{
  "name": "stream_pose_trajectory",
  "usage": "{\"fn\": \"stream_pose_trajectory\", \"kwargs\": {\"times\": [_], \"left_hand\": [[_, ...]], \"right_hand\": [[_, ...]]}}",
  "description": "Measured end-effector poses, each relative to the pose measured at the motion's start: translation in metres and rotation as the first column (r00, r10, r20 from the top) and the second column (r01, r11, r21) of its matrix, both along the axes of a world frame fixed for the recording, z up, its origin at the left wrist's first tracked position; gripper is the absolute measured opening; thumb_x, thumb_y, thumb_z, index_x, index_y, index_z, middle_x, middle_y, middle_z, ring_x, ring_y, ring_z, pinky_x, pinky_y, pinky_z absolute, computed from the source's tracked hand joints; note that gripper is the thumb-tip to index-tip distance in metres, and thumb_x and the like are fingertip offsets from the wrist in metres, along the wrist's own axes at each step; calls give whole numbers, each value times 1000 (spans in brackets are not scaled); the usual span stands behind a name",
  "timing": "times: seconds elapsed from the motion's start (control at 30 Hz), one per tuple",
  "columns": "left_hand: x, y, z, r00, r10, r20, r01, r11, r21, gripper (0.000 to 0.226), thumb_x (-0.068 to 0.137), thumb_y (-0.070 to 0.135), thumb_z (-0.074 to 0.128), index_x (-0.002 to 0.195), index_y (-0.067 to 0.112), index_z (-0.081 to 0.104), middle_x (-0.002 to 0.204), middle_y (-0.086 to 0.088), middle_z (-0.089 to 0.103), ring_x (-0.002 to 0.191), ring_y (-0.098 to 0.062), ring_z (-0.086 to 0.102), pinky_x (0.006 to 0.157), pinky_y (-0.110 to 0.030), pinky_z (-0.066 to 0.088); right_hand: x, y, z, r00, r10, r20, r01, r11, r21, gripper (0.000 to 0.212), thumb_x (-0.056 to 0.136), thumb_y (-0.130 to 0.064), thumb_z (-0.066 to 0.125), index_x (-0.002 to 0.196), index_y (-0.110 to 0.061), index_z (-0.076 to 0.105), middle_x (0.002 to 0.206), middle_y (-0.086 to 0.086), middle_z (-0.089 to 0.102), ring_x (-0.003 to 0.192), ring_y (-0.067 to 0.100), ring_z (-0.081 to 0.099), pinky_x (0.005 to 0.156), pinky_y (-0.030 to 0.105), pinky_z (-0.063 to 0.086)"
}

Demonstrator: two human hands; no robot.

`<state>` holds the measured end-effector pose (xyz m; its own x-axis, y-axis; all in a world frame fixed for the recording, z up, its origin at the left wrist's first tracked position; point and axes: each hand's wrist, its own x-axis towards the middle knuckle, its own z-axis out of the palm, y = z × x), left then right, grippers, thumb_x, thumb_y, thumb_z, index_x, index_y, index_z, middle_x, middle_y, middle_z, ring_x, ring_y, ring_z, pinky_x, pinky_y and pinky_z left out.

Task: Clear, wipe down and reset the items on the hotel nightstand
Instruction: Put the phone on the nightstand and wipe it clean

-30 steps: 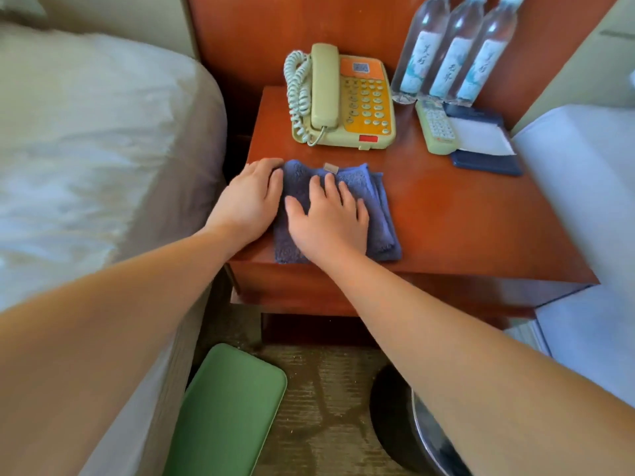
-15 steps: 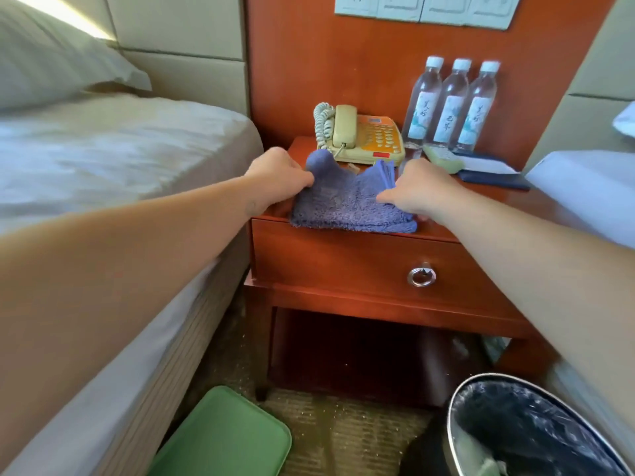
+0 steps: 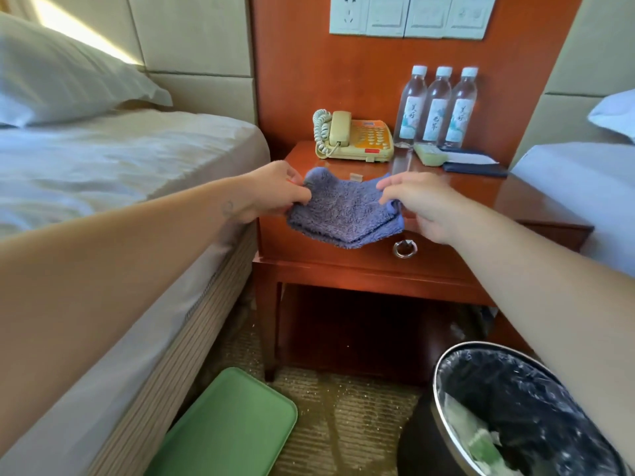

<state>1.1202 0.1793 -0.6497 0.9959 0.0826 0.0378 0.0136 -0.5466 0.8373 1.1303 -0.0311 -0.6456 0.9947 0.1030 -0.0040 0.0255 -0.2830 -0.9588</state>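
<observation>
Leftmost, one bed (image 3: 120, 159) with one white pillow (image 3: 68, 73) fills the upper left of the frame. One green tray (image 3: 226, 427) lies on the carpet at bottom centre-left, just beside the bed base. Two bare forearms reach in from the lower corners toward the centre. The left hand (image 3: 275, 190) has its fingers (image 3: 299, 195) pinched on the upper left corner of the one blue cloth (image 3: 343, 214). The right hand (image 3: 422, 204) has its fingers (image 3: 391, 187) pinched on the upper right corner. The cloth sags between the two hands at the centre of the frame, in front of the desk's (image 3: 536, 207) front edge, and covers part of the drawer front. One ring pull (image 3: 404, 249) shows just below the cloth's lower right edge. On the desk top, above centre, one small tag (image 3: 355, 176) lies behind the cloth. One cream and orange telephone (image 3: 354, 139) stands at the back. To its right, three water bottles (image 3: 437, 108) stand upright in a row against the wooden wall panel. One pale remote (image 3: 427, 154) and one dark folder (image 3: 474, 166) lie in front of them. One lined waste bin (image 3: 515, 407) stands at the bottom right, and a second bed (image 3: 584, 187) shows at the right edge.
</observation>
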Motion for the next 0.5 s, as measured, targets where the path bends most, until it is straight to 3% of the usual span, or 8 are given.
{"fn": "stream_pose_trajectory", "kwargs": {"times": [0.13, 0.23, 0.33, 0.5], "left_hand": [[-41, -1, -26, 999, 7, -39, -19, 947, -322, 33, 87, -3, 58, 107, 22, 48, 75, 1, 47, 50, -6, 42, 44, -14, 43], [-69, 0, -61, 999, -40, -25, 23, 879, -477, 39, 88, -9, 53, 109, 22, 45, 62, 4, 50, 43, -4, 40, 43, -15, 40], [-85, 2, -100, 999, -35, -14, 22, 844, -537, 37, 88, -13, 49, 101, 22, 43, 66, 2, 48, 42, -4, 37, 41, -14, 36], [-104, 14, -160, 995, 2, -100, -51, 869, -491, 33, 88, -10, 50, 93, 22, 51, 73, 1, 48, 46, -4, 38, 46, -13, 37]], "right_hand": [[-18, -6, -29, 991, -38, 124, 34, 999, 32, 23, 81, 3, 57, 83, -19, 66, 73, -3, 58, 65, 7, 49, 54, 15, 37], [-36, -4, -58, 983, -47, 178, 30, 995, 98, 24, 81, 5, 57, 88, -16, 66, 75, -3, 58, 64, 2, 52, 52, 5, 37], [-48, 2, -87, 981, -55, 187, 29, 989, 143, 25, 80, 7, 55, 88, -14, 66, 70, -3, 55, 47, -3, 50, 48, 5, 34], [-63, 18, -152, 995, -57, 86, 44, 988, 149, 25, 78, 4, 57, 86, -17, 68, 76, -3, 56, 72, 8, 49, 60, 14, 39]]}}
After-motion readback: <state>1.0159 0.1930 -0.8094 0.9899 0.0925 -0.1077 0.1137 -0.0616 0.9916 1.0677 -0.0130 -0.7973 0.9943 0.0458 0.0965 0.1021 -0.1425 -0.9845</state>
